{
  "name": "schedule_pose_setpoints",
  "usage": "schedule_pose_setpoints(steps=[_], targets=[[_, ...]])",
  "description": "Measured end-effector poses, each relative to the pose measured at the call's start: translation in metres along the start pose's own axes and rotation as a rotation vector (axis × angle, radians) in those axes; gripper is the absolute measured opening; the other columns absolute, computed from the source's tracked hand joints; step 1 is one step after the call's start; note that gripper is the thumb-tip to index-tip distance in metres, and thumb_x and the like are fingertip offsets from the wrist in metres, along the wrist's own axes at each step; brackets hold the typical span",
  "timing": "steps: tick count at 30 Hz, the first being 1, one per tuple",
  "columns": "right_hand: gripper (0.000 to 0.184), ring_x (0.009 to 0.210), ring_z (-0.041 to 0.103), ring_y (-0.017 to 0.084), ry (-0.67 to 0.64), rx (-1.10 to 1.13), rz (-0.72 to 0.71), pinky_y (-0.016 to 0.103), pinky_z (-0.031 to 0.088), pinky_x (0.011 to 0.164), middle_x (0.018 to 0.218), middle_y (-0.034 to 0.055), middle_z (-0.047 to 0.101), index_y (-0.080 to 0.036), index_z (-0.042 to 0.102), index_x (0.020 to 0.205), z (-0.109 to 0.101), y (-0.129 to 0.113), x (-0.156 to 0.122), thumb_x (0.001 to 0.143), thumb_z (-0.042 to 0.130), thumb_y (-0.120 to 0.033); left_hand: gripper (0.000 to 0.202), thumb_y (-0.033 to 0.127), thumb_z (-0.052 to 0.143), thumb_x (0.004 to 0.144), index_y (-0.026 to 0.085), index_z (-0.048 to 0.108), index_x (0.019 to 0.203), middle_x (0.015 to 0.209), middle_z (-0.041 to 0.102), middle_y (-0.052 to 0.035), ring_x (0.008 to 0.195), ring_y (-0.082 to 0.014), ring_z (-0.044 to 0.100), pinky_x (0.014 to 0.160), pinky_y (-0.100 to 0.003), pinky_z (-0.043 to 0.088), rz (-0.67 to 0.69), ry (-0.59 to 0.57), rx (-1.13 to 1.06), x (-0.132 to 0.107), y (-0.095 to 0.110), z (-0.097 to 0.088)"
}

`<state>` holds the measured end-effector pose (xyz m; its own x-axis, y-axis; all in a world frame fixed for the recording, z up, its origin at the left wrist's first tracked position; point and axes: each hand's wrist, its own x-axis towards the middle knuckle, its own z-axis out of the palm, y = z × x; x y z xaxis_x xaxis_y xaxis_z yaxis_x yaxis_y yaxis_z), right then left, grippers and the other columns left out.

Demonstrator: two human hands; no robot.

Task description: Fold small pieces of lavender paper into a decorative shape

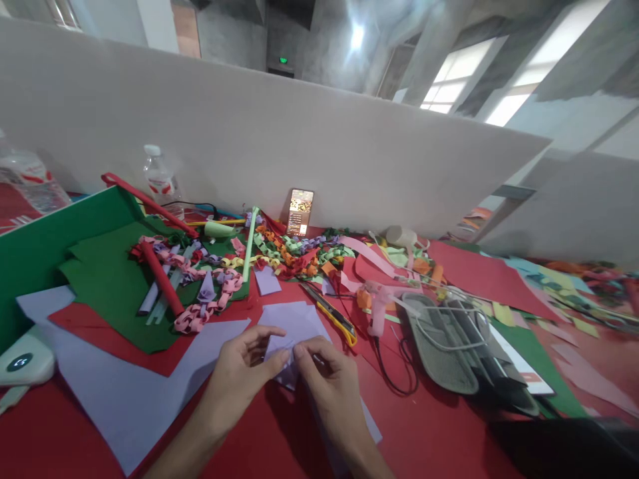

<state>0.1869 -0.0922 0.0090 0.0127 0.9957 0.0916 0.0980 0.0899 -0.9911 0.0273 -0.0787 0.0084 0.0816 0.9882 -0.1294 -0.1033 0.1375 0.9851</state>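
Between my two hands is a small folded piece of purple paper (285, 380), lifted a little over the red table. My left hand (252, 362) pinches its left side with thumb and fingers. On the other side my right hand (322, 369) grips it near the middle, its fingertips close to the left thumb. Behind the hands lies a larger purple sheet (294, 314), partly hidden by them. A yellow utility knife (335, 319) rests just beyond my right hand. Further right is a pink hot glue gun (379, 307) with a black cord.
Paper chains (279, 249) in many colours are heaped towards the white partition (299, 146), where a lit phone (300, 211) leans. A grey open case (439, 346) lies right. Green paper (110, 266) and a big purple sheet (114, 386) cover the left. Water bottles (160, 178) stand behind.
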Motion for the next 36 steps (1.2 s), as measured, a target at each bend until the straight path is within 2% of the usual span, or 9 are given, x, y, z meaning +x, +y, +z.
schedule_pose_setpoints(steps=[3, 8, 11, 17, 23, 28, 30, 33, 36], targets=[[0.026, 0.067, 0.054, 0.015, -0.017, 0.037, 0.027, 0.024, 0.044, 0.063, 0.071, 0.0013, 0.061, -0.017, 0.069, 0.076, 0.0016, -0.0016, -0.0003, 0.089, 0.068, -0.039, 0.032, 0.035, 0.078, 0.075, 0.018, 0.073, 0.101, 0.081, 0.062, -0.0002, 0.072, -0.0141, 0.052, 0.064, -0.023, 0.044, -0.006, -0.007, 0.007, -0.0007, 0.0008, -0.0009], [0.024, 0.071, 0.057, 0.015, -0.026, 0.115, 0.065, 0.024, 0.046, 0.064, 0.077, 0.002, 0.064, -0.017, 0.07, 0.086, 0.0054, -0.0021, -0.0006, 0.086, 0.071, -0.041, 0.035, 0.033, 0.079, 0.072, 0.018, 0.073, 0.103, 0.082, 0.064, -0.0009, 0.075, -0.0152, 0.053, 0.067, -0.023, 0.046, -0.013, 0.006, 0.043, -0.0008, 0.0007, -0.0016], [0.026, 0.068, 0.055, 0.015, -0.019, 0.053, 0.043, 0.024, 0.045, 0.063, 0.073, 0.0022, 0.064, -0.017, 0.071, 0.08, 0.0043, -0.0027, -0.0009, 0.088, 0.069, -0.041, 0.035, 0.032, 0.08, 0.071, 0.018, 0.073, 0.102, 0.075, 0.062, 0.0004, 0.073, -0.0157, 0.054, 0.066, -0.024, 0.046, -0.015, 0.019, 0.042, -0.0002, -0.0011, -0.0007], [0.031, 0.064, 0.054, 0.015, -0.005, 0.027, 0.048, 0.024, 0.044, 0.059, 0.069, 0.0021, 0.063, -0.016, 0.071, 0.078, 0.0014, -0.0024, -0.0014, 0.088, 0.069, -0.045, 0.041, 0.032, 0.08, 0.071, 0.017, 0.071, 0.108, 0.1, 0.07, -0.0079, 0.094, -0.0221, 0.062, 0.083, -0.031, 0.05, -0.031, -0.011, 0.023, 0.0003, -0.0015, -0.0008], [0.03, 0.066, 0.057, 0.016, -0.017, 0.066, 0.055, 0.025, 0.046, 0.061, 0.073, 0.0028, 0.065, -0.017, 0.071, 0.083, 0.0058, -0.0032, -0.0016, 0.085, 0.072, -0.046, 0.049, 0.037, 0.079, 0.075, 0.016, 0.068, 0.117, 0.08, 0.06, -0.0001, 0.077, -0.0164, 0.058, 0.071, -0.026, 0.048, -0.029, -0.005, 0.038, -0.0011, 0.0022, -0.0042], [0.035, 0.057, 0.051, 0.013, -0.039, 0.043, 0.081, 0.023, 0.04, 0.054, 0.061, -0.0007, 0.058, -0.016, 0.066, 0.072, 0.0057, -0.0044, -0.0024, 0.087, 0.069, -0.048, 0.05, 0.037, 0.08, 0.073, 0.015, 0.068, 0.116, 0.073, 0.055, 0.0031, 0.07, -0.0145, 0.055, 0.065, -0.024, 0.046, -0.046, 0.015, 0.035, 0.0009, 0.0018, -0.0038], [0.037, 0.056, 0.05, 0.013, -0.04, 0.064, 0.089, 0.023, 0.04, 0.054, 0.059, -0.001, 0.057, -0.016, 0.065, 0.071, 0.0056, -0.0041, -0.0028, 0.087, 0.068, -0.05, 0.048, 0.036, 0.08, 0.072, 0.015, 0.069, 0.114, 0.079, 0.062, -0.0002, 0.079, -0.0173, 0.06, 0.069, -0.025, 0.048, -0.05, 0.02, 0.02, 0.0016, 0.0012, -0.0021], [0.039, 0.055, 0.052, 0.014, -0.035, 0.116, 0.11, 0.024, 0.042, 0.053, 0.06, -0.0011, 0.057, -0.017, 0.063, 0.072, 0.0064, -0.0026, -0.0031, 0.087, 0.067, -0.053, 0.044, 0.031, 0.08, 0.071, 0.016, 0.069, 0.111, 0.103, 0.07, -0.0083, 0.104, -0.0235, 0.063, 0.085, -0.029, 0.049, -0.042, 0.008, -0.002, 0.0023, -0.0005, 0.0005], [0.039, 0.058, 0.051, 0.013, -0.016, 0.086, 0.078, 0.024, 0.042, 0.056, 0.061, -0.0016, 0.055, -0.017, 0.061, 0.071, 0.0071, -0.0007, -0.0035, 0.089, 0.065, -0.051, 0.044, 0.028, 0.08, 0.07, 0.015, 0.07, 0.111, 0.107, 0.071, -0.0113, 0.107, -0.0261, 0.063, 0.083, -0.03, 0.052, -0.037, 0.008, -0.026, 0.0026, -0.0024, 0.0016]])
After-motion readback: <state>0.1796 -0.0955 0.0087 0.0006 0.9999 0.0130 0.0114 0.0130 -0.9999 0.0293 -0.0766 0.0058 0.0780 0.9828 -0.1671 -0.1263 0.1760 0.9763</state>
